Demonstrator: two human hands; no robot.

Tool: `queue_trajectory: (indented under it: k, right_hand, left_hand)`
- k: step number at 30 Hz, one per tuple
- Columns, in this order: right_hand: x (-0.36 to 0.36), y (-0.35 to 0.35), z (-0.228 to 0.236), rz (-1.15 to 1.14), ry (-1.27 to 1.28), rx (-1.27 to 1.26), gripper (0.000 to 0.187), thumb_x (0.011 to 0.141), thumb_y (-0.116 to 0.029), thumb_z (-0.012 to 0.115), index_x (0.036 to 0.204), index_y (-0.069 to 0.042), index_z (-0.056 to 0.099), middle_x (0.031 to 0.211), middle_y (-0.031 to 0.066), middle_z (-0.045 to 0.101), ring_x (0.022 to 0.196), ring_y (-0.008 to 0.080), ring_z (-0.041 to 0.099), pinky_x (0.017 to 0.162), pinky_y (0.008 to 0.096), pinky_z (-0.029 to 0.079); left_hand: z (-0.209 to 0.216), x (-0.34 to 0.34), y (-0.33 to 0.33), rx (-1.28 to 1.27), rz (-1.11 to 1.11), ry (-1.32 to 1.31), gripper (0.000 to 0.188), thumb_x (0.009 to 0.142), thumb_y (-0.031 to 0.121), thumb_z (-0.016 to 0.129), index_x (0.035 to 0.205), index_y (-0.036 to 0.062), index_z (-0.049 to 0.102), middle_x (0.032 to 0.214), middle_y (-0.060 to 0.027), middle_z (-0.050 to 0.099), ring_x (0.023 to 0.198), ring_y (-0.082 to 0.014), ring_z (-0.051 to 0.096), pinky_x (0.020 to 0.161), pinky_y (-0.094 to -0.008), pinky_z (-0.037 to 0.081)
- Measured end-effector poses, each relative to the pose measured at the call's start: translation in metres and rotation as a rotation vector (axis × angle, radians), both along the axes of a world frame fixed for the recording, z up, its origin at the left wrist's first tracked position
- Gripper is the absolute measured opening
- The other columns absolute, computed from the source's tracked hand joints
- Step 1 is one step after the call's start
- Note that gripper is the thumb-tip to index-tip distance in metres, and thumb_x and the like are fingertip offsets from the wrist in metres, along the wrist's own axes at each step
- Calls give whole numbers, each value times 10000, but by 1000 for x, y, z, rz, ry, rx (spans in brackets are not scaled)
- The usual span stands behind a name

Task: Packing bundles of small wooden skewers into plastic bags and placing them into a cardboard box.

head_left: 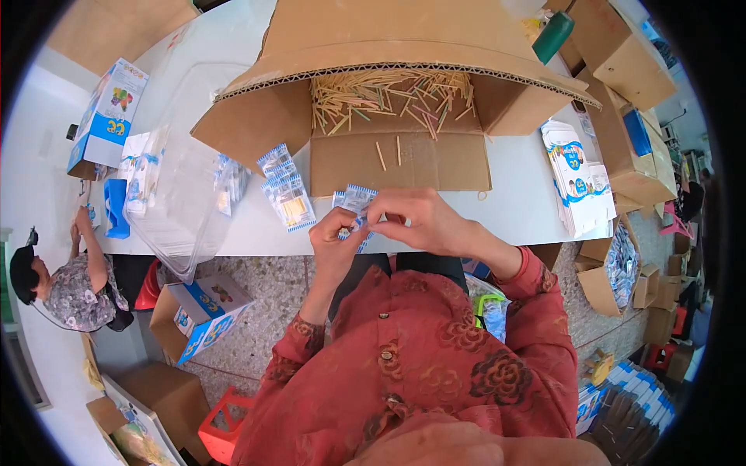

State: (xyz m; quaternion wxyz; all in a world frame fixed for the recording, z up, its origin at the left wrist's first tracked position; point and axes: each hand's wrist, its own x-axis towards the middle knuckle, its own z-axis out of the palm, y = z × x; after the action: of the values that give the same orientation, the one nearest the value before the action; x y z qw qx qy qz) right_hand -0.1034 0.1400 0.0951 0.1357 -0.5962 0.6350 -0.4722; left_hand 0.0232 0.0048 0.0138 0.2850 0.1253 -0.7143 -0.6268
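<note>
Your left hand (330,247): thumb and fingers closed on small blue-and-white packets (359,197), held above the table's near edge, in front of the cardboard box (268,116). Your right hand (431,221): beside the left, thumb and fingers curled together at the packets' right side; whether they grip a packet or something small, you cannot tell from this view. Box, open toward you: a heap of thin sticks (361,95), mostly pale, some coloured; two loose sticks (399,151) on its front flap. White table (513,213), left of your hands: overlapping filled packets (287,190), then a clear plastic tub (175,198). Right: stacked flat cartons (567,182).
</note>
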Motion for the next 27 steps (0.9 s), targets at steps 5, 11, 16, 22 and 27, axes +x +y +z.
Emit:
queue_trajectory:
  k: [5, 11, 16, 22, 27]
  right_hand:
    - [-65, -23, -30, -350, -184, 83, 102, 814, -105, 662, 902, -55, 652, 789, 25, 643, 663, 87, 574, 597, 247, 464]
    - [-180, -61, -84, -541, 411, 338, 190, 854, -176, 596, 1011, -80, 638, 888, 136, 656, 779, 244, 647, 711, 367, 503]
    - [-235, -62, -131, -561, 264, 545, 368, 899, -261, 467, 1189, -45, 540, 1250, 174, 528, 1174, 298, 480, 981, 371, 375]
    - [-226, -48, -107, -331, -61, 462, 551, 906, -368, 532, 1339, -56, 399, 1401, 152, 376, 1297, 259, 355, 1058, 363, 305]
    - [-248, -86, -84, -283, -37, 432, 550, 902, -373, 532, 1334, -56, 406, 1393, 156, 384, 1290, 264, 361, 1055, 365, 306]
  left_hand:
    - [-9, -1, -4, 142, 45, -11, 149, 716, -24, 718, 686, -25, 572, 683, -3, 551, 620, -56, 467, 551, -210, 366]
    - [-13, 10, -17, 176, 17, -42, 133, 752, -74, 684, 746, -15, 565, 844, -48, 608, 766, -92, 539, 695, -238, 435]
    - [-7, 3, -16, 239, 24, -7, 164, 730, -38, 707, 685, -25, 550, 714, -10, 546, 661, -58, 475, 597, -206, 382]
    - [-14, 9, -26, 270, 29, -54, 166, 730, -45, 704, 684, -27, 545, 709, -14, 542, 669, -67, 487, 606, -216, 395]
    - [-22, 6, -28, 244, -44, -59, 82, 766, -56, 675, 761, -31, 597, 828, -59, 615, 766, -108, 566, 710, -243, 453]
